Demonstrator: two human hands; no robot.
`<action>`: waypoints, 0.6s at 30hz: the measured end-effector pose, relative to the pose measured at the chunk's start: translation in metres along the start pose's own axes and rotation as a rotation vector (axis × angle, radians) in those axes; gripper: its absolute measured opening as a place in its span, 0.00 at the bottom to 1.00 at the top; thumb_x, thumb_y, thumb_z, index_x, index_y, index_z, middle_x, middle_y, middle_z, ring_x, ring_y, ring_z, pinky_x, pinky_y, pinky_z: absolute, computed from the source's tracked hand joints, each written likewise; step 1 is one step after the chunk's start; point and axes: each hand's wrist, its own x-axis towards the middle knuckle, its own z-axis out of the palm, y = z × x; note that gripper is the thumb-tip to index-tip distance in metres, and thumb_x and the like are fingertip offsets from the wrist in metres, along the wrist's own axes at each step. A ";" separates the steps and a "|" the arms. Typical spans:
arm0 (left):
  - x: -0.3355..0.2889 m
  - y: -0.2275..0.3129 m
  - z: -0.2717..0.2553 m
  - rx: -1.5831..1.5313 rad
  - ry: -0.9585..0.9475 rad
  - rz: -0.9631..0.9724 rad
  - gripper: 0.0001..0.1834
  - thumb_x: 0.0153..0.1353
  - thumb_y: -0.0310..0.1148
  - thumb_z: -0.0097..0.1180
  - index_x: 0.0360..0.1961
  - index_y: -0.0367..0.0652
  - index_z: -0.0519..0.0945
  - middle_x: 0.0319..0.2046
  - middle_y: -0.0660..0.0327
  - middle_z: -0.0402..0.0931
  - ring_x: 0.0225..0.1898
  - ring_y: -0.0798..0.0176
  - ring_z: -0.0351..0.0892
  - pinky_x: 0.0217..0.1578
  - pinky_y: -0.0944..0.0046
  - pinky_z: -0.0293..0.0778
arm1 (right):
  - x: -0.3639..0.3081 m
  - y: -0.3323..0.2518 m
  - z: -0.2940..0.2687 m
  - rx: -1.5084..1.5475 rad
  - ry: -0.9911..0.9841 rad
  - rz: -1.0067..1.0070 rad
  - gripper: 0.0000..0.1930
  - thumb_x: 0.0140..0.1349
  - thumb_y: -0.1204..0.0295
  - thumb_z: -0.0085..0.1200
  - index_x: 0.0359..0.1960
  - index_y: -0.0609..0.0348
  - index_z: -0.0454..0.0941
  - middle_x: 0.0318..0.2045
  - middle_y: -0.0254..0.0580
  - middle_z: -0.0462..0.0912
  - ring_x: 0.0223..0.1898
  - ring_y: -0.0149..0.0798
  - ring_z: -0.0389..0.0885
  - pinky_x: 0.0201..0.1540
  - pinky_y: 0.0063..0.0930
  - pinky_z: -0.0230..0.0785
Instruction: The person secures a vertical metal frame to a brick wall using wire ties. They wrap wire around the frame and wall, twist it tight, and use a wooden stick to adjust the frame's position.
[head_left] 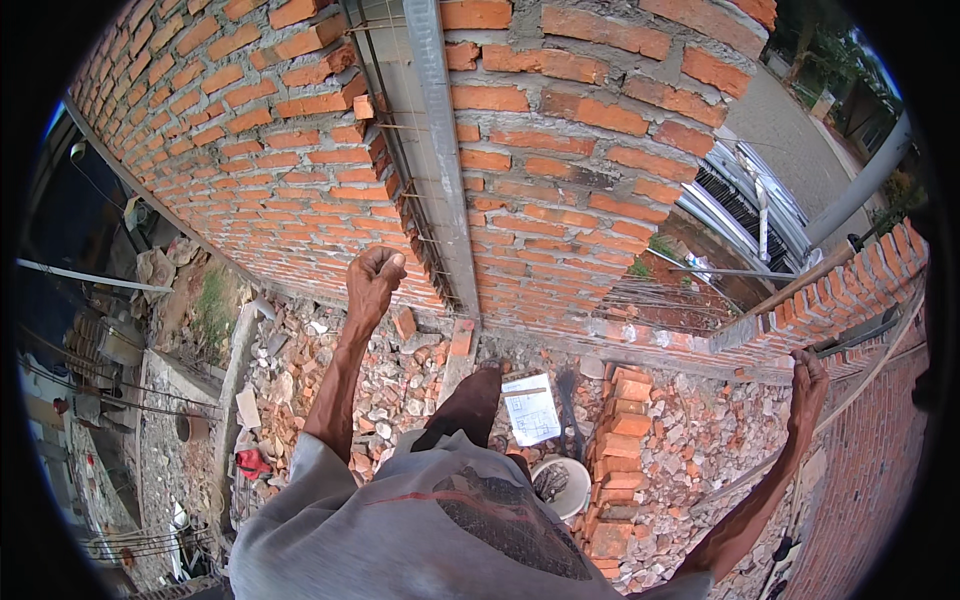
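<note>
My left hand is raised in front of the brick wall, with the fingers curled in and the thumb pressed on top. Whatever may be in that grip is too small or hidden to tell. Far out to the right, my right hand is also closed, close to the end of a low brick wall. Its fingers hide anything between them. A grey vertical post strip with thin rods beside it stands in the gap between two wall sections, just right of my left hand.
Broken brick rubble covers the ground. A stack of bricks stands right of a white bucket. A paper sheet with drawings lies by my knee. A red cloth-like item lies left. Metal lengths are piled beyond the wall opening.
</note>
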 end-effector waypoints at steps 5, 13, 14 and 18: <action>0.091 0.042 -0.004 -0.326 -0.010 0.331 0.29 0.70 0.51 0.49 0.55 0.31 0.75 0.44 0.51 0.80 0.45 0.59 0.80 0.50 0.56 0.78 | 0.098 -0.032 0.010 0.237 0.116 -0.032 0.18 0.64 0.68 0.49 0.51 0.64 0.81 0.18 0.28 0.69 0.18 0.23 0.63 0.21 0.23 0.60; 0.195 0.122 0.005 -0.507 -0.008 0.580 0.27 0.71 0.40 0.49 0.58 0.25 0.69 0.55 0.46 0.73 0.57 0.53 0.75 0.61 0.55 0.70 | 0.278 -0.115 0.085 0.759 -0.139 0.060 0.13 0.68 0.69 0.50 0.51 0.58 0.78 0.15 0.17 0.61 0.12 0.15 0.53 0.12 0.14 0.42; 0.204 0.127 0.006 -0.484 0.015 0.594 0.26 0.70 0.39 0.50 0.58 0.25 0.69 0.55 0.46 0.73 0.57 0.53 0.75 0.62 0.55 0.70 | 0.300 -0.121 0.097 0.801 -0.171 0.063 0.14 0.68 0.69 0.50 0.52 0.58 0.78 0.15 0.17 0.60 0.12 0.15 0.52 0.12 0.14 0.41; 0.236 0.136 0.008 -0.221 0.037 0.705 0.20 0.69 0.31 0.51 0.58 0.29 0.72 0.57 0.49 0.73 0.59 0.55 0.73 0.62 0.56 0.69 | 0.390 -0.137 0.141 0.961 -0.397 0.125 0.20 0.69 0.63 0.49 0.58 0.61 0.69 0.26 0.30 0.72 0.23 0.28 0.71 0.23 0.23 0.64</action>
